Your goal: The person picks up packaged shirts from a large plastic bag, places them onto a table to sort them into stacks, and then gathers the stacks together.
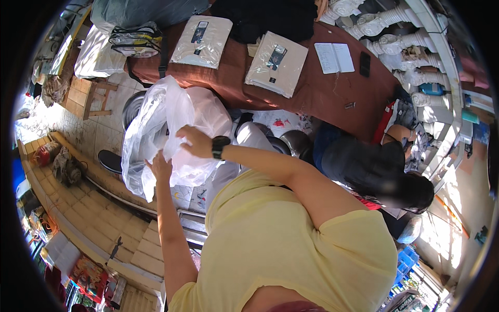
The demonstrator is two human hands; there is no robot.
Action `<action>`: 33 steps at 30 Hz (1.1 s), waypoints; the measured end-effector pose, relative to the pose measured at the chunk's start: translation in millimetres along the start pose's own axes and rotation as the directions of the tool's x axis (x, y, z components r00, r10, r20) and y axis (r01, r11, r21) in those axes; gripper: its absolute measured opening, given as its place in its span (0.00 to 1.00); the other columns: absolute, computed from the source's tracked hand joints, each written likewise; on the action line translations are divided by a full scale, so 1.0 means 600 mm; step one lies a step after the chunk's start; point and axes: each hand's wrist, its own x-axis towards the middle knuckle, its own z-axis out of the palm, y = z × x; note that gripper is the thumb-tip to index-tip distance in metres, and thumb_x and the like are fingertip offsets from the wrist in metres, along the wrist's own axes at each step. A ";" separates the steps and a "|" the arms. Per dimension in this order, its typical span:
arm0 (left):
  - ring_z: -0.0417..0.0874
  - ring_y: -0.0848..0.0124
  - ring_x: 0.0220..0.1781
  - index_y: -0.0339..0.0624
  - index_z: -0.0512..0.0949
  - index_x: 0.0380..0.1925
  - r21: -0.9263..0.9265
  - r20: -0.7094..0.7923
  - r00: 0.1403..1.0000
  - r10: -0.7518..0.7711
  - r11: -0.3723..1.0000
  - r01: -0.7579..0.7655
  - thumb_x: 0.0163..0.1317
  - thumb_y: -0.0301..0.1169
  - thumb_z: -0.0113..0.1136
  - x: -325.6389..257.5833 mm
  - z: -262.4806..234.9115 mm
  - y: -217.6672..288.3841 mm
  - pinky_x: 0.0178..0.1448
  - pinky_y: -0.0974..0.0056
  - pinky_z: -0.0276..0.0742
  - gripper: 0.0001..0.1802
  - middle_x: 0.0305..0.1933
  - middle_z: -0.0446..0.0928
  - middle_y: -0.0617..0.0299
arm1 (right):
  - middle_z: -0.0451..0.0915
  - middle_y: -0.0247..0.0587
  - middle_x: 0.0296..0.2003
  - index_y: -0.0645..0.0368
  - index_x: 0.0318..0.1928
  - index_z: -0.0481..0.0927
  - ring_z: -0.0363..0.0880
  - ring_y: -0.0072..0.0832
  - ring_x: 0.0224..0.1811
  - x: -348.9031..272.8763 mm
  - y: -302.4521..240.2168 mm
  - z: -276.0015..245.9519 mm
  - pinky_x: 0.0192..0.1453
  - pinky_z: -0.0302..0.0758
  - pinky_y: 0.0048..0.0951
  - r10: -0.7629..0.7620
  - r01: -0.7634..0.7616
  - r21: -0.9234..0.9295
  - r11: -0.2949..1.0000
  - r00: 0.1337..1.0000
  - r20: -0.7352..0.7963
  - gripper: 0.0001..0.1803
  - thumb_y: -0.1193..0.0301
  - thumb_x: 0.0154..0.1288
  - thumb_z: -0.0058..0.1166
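Note:
A large translucent plastic bag (148, 125), crumpled and puffed up, stands before me below the table's near edge. My left hand (160, 166) is at the bag's near side, fingers pointing up and the thumb held apart from them. My right hand (196, 142), with a black watch (220, 146) on its wrist, reaches over the bag from the right. Its fingers are bent and spaced apart, touching or just above the plastic. I see no firm grip in either hand. What lies inside the bag is mostly hidden by the cloudy film.
A brown-covered table (322, 99) holds two packs of folded beige cloth (201, 42) (276, 64), an open notebook (334, 57) and a dark phone (365, 64). Another person (364, 156) in dark clothes sits at right. A wooden stool (83, 99) and a tan bench (99, 208) stand at left.

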 end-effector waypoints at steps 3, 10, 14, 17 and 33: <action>0.71 0.55 0.61 0.46 0.70 0.58 0.019 -0.154 0.958 0.243 0.970 -0.242 0.54 0.37 0.61 0.005 0.081 0.004 0.72 0.39 0.41 0.29 0.54 0.76 0.54 | 0.74 0.47 0.42 0.61 0.44 0.73 0.74 0.46 0.46 0.040 -0.063 0.038 0.50 0.71 0.42 -0.110 0.117 -0.094 0.989 0.991 0.075 0.15 0.73 0.56 0.57; 0.73 0.53 0.59 0.41 0.71 0.57 -0.186 0.188 0.908 0.375 0.921 -0.342 0.56 0.47 0.60 -0.063 0.110 0.097 0.66 0.39 0.54 0.32 0.51 0.75 0.48 | 0.78 0.54 0.42 0.61 0.42 0.77 0.78 0.48 0.46 0.056 0.058 0.080 0.50 0.73 0.47 0.181 -0.011 -0.420 0.908 0.912 0.367 0.14 0.65 0.58 0.54; 0.62 0.47 0.67 0.37 0.61 0.65 -0.423 0.543 0.648 0.534 0.841 -0.339 0.52 0.61 0.61 -0.084 0.058 0.109 0.71 0.51 0.57 0.49 0.67 0.58 0.42 | 0.77 0.57 0.49 0.59 0.48 0.77 0.76 0.50 0.52 0.056 0.116 0.040 0.54 0.73 0.48 0.505 -0.080 -0.691 0.718 0.744 0.438 0.18 0.65 0.59 0.49; 0.71 0.48 0.58 0.37 0.71 0.54 -0.552 0.168 0.874 0.456 0.778 -0.300 0.59 0.48 0.62 -0.007 0.042 0.057 0.61 0.53 0.67 0.31 0.54 0.71 0.43 | 0.69 0.49 0.60 0.55 0.57 0.73 0.67 0.50 0.63 0.035 0.190 0.004 0.62 0.59 0.66 0.741 0.054 -0.881 0.471 0.518 0.428 0.24 0.66 0.58 0.47; 0.71 0.53 0.63 0.61 0.78 0.51 -0.170 0.407 0.910 -0.079 0.972 0.160 0.59 0.53 0.56 0.104 0.091 -0.051 0.67 0.25 0.39 0.23 0.60 0.70 0.59 | 0.73 0.48 0.50 0.58 0.51 0.74 0.72 0.41 0.56 0.128 0.379 0.221 0.57 0.70 0.40 0.435 0.295 -0.842 0.452 0.751 0.497 0.16 0.69 0.64 0.44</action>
